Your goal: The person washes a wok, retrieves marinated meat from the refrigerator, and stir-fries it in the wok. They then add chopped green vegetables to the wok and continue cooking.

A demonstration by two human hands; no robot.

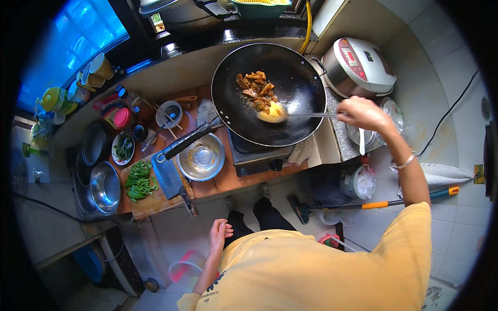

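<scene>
My right hand (360,112) is closed on the thin metal handle of a ladle (272,112). The ladle's bowl rests in a large black wok (299,97), touching the near edge of a heap of browned, sauced meat pieces (255,89). The wok sits on a stove (264,157), and its long black handle (184,140) points to the lower left. My left hand (220,230) hangs near my waist with bent fingers, and nothing shows in it. A cleaver (167,177) and chopped green leaves (141,180) lie on a wooden cutting board (149,208).
An empty-looking metal bowl (202,157) stands left of the stove. Farther left are a plate of greens (123,148), seasoning jars (123,118) and another metal bowl (105,186). A rice cooker (362,68) stands right of the wok. A broom (350,207) and a bin (360,180) are below.
</scene>
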